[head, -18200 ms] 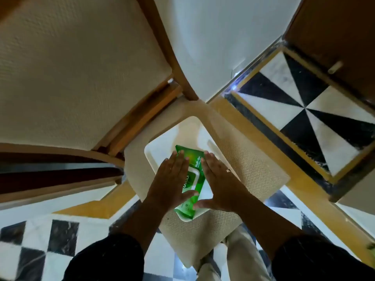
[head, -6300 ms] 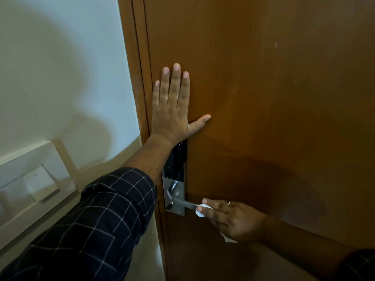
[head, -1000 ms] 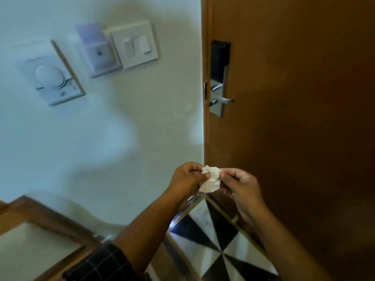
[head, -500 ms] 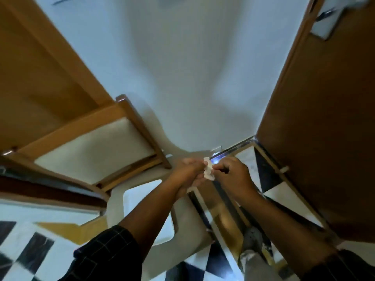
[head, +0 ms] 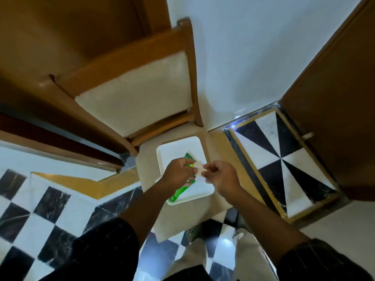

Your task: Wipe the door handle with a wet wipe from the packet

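Looking straight down, the view takes in a checkered black-and-white floor (head: 50,201) with a yellow border strip, a white wall (head: 253,57) at the top, and a brown wooden door (head: 334,110) along the right edge; the door handle is out of view. A wooden chair (head: 140,94) with a cream padded back and seat stands against the wall, left of the door. On the seat lies a white tray (head: 180,147), and in the tray sits a green packet (head: 179,194) of wipes, lying at a slant and mostly hidden under the left forearm and hand.

Both arms reach forward from dark sleeves pushed up the forearms. The left hand (head: 178,172) and the right hand (head: 222,176) meet above the tray, close together but with a small gap between the knuckles. Between them is a small crumpled white wipe (head: 199,170), held over the upper right part of the packet. The left hand is curled, its fingertips pinching the wipe's left edge. The right hand is curled too, thumb and forefinger pinching the wipe's right edge, the other fingers folded into the palm. The wipe is blurred, so its folds cannot be made out. Whether the packet's flap is open cannot be told.
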A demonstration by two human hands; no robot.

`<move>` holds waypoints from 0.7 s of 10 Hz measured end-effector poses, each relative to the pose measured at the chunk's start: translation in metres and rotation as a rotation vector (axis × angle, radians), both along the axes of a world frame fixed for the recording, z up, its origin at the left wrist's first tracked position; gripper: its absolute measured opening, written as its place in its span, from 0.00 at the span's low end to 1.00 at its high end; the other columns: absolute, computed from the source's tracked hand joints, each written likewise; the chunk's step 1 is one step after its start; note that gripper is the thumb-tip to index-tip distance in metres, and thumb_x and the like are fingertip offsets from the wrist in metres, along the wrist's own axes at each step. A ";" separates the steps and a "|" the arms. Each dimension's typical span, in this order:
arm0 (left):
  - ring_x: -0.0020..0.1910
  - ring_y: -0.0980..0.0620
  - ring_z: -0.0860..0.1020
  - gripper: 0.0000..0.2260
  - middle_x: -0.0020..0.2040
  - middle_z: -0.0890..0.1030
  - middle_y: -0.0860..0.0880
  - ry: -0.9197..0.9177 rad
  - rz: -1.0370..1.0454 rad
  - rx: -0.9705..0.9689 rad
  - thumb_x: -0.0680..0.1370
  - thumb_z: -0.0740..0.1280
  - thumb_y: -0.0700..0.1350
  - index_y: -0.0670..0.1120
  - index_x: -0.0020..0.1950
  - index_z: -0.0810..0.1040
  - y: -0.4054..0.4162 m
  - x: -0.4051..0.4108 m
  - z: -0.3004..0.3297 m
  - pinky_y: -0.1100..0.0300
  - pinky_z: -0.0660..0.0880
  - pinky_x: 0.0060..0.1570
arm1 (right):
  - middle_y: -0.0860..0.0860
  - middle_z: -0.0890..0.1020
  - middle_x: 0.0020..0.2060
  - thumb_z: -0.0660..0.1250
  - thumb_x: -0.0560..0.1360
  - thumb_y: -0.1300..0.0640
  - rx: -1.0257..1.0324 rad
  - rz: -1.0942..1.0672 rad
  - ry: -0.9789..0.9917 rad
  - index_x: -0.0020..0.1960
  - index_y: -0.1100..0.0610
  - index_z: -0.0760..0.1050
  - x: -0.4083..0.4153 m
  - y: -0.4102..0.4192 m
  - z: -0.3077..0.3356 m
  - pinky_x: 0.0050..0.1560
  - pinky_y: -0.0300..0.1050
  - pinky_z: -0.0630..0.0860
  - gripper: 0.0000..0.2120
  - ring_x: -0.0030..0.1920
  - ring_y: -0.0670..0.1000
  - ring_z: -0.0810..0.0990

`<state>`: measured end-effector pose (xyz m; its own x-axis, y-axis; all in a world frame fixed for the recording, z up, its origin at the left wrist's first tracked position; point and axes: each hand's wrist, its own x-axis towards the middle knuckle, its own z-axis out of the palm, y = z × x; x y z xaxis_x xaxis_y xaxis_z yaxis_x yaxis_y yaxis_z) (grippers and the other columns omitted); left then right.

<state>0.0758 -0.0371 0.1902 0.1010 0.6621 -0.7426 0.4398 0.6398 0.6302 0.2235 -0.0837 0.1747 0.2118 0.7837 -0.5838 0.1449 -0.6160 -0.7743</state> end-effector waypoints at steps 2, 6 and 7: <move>0.65 0.43 0.77 0.19 0.67 0.79 0.42 0.424 -0.377 0.126 0.79 0.67 0.44 0.44 0.70 0.75 -0.034 -0.039 -0.095 0.58 0.71 0.62 | 0.63 0.84 0.45 0.72 0.72 0.67 -0.180 -0.078 -0.049 0.48 0.63 0.81 -0.019 -0.021 -0.102 0.51 0.57 0.81 0.05 0.44 0.61 0.84; 0.63 0.39 0.76 0.19 0.64 0.80 0.40 0.572 -0.718 0.443 0.79 0.67 0.48 0.42 0.68 0.76 -0.059 -0.049 -0.165 0.46 0.71 0.65 | 0.59 0.84 0.54 0.69 0.74 0.63 -0.170 0.124 -0.244 0.58 0.64 0.80 -0.038 -0.031 -0.194 0.50 0.38 0.73 0.13 0.54 0.55 0.81; 0.65 0.40 0.75 0.20 0.66 0.79 0.41 0.568 -0.728 0.420 0.80 0.66 0.49 0.42 0.69 0.75 -0.060 -0.053 -0.155 0.46 0.70 0.67 | 0.58 0.80 0.62 0.68 0.76 0.60 -0.213 0.104 -0.164 0.66 0.64 0.75 -0.032 -0.042 -0.180 0.58 0.39 0.71 0.19 0.60 0.55 0.79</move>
